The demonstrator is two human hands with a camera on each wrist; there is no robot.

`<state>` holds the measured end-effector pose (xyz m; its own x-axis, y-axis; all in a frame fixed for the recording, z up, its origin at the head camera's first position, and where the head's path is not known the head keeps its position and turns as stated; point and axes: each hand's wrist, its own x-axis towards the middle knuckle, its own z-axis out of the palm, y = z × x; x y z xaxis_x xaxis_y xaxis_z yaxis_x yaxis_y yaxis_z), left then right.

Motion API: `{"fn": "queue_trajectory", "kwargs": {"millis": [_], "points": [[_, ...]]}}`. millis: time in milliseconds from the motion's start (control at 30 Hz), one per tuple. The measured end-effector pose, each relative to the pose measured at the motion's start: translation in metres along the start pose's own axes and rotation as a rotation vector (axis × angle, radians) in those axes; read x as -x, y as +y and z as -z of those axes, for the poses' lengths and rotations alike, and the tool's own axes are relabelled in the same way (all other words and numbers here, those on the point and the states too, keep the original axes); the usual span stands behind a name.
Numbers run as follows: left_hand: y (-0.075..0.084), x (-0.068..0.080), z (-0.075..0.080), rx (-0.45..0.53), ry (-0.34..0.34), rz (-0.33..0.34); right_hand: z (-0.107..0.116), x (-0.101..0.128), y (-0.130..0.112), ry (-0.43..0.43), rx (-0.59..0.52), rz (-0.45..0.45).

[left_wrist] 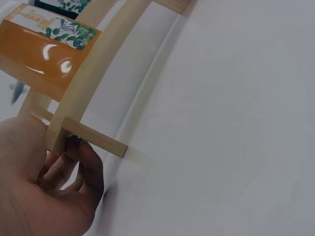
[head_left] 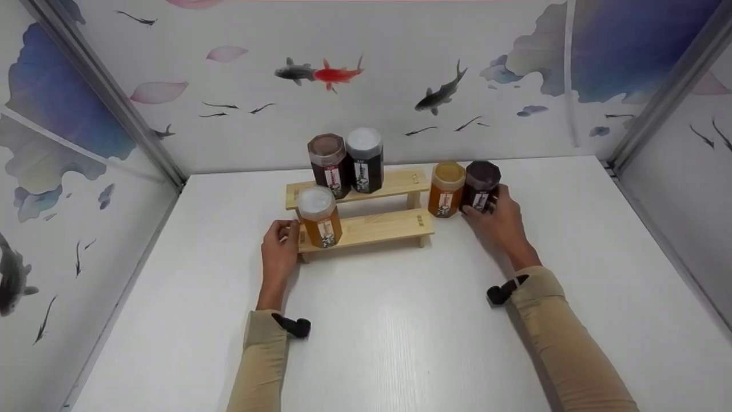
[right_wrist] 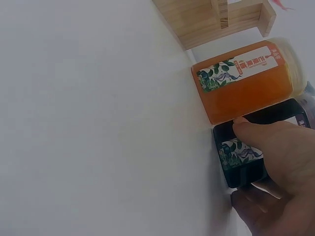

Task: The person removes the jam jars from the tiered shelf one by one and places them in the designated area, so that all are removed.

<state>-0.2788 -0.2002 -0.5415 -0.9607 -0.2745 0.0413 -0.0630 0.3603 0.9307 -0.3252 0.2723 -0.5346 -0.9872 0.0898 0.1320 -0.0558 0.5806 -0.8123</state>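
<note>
A two-step wooden rack (head_left: 383,227) stands on the white table. My left hand (head_left: 280,249) grips the left end of its lower step, thumb above and fingers curled beneath, as the left wrist view shows. Beside that hand an amber jar with a white lid (head_left: 320,220) stands on the lower step. My right hand (head_left: 500,220) holds a dark jar with a purple lid (head_left: 480,182) between thumb and fingers, to the right of the rack. Close against it is an orange jar with a yellow lid (right_wrist: 248,81), upright on the table.
On the upper step, toward the left, stand a dark jar with a brown lid (head_left: 327,157) and a dark jar with a white lid (head_left: 365,154). Behind the table rises a wall (head_left: 377,34) painted with fish; side walls flank it.
</note>
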Motion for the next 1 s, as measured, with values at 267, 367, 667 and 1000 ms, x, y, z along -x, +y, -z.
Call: {"fn": "queue_trajectory", "kwargs": {"millis": [267, 367, 667, 1000], "points": [[-0.003, -0.001, -0.001, 0.005, 0.011, -0.006, -0.005, 0.002, 0.003, 0.032, -0.030, 0.023], [-0.003, 0.000, -0.001, 0.002, 0.025, -0.019, -0.006, 0.004, 0.000, 0.061, -0.034, 0.028], [-0.001, 0.002, -0.002, -0.002, 0.045, -0.038, -0.013, 0.021, -0.040, 0.320, 0.068, 0.184], [0.001, 0.003, -0.001, 0.003, 0.042, -0.017, -0.058, 0.053, -0.117, 0.239, 0.015, 0.530]]}}
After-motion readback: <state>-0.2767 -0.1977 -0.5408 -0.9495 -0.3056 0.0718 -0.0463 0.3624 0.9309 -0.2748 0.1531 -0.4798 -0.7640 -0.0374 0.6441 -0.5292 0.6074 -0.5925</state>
